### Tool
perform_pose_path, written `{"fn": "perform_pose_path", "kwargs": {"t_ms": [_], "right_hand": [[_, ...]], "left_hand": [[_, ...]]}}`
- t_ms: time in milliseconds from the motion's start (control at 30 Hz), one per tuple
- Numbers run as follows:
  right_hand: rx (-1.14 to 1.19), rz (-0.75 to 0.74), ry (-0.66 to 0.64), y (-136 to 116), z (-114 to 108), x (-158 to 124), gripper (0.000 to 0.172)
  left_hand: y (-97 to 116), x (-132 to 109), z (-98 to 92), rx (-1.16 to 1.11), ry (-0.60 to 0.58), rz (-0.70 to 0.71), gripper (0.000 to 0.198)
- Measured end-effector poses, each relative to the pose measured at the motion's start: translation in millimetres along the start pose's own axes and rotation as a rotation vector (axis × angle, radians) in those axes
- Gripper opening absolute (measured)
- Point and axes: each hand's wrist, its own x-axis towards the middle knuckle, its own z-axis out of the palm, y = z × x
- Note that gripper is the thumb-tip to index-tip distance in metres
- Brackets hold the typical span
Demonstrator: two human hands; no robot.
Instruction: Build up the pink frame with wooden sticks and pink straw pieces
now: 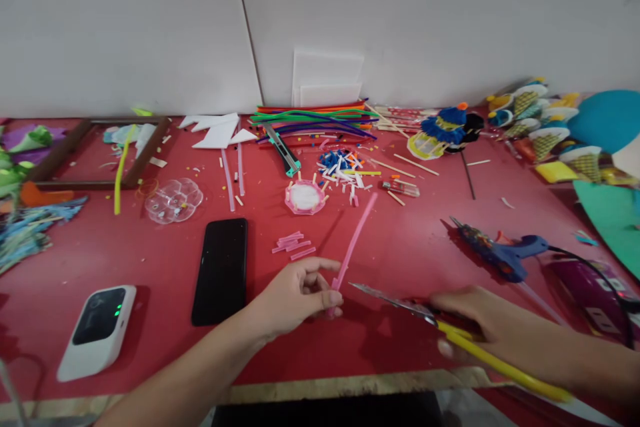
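My left hand (310, 293) pinches a pink straw (359, 233), which slants up and to the right from my fingertips. In my right hand (475, 320) is a pair of scissors (400, 303) with yellow handles. Their blades point left, a short way from the straw, and look closed or nearly so. Short cut pieces of pink straw (293, 245) lie just beyond my left hand. Behind them stands a small pink-edged ring-shaped piece (306, 197) with a white middle and little sticks around its rim.
A black phone (220, 271) and a white device (97, 332) lie to the left. On the right rest a blue glue gun (500, 250) and its cord. Along the back are a cutter knife (283, 149), coloured pipe cleaners (315, 117), straw scraps (345, 165) and ice-cream-cone crafts (543, 120).
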Motion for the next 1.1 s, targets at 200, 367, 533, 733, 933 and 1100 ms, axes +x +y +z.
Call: {"fn": "perform_pose_path", "kwargs": {"t_ms": [200, 367, 533, 733, 933, 1100], "right_hand": [[-0.135, 0.092, 0.021, 6, 6, 8, 0.041], [-0.356, 0.026, 0.215, 28, 4, 19, 0.024], [-0.661, -0.152, 0.262, 15, -14, 25, 0.016], [-0.644, -0.302, 0.273, -68, -7, 78, 0.025], [-0.427, -0.617, 0.391, -115, 25, 145, 0.036], [-0.43, -0.55, 0.35, -117, 32, 153, 0.021]], "left_hand": [[18, -3, -9.7, 0.009, 0.29, 0.351, 0.031], [41, -7, -29.4, -0.019, 0.589, 0.608, 0.026], [40, -2, -31.5, -0.186, 0.583, 0.628, 0.036], [35, 8, -35.0, -0.244, 0.661, 0.609, 0.048], [32, 15, -41.4, -0.27, 0.624, 0.577, 0.055], [30, 15, -39.6, -0.267, 0.604, 0.579, 0.055]]}}
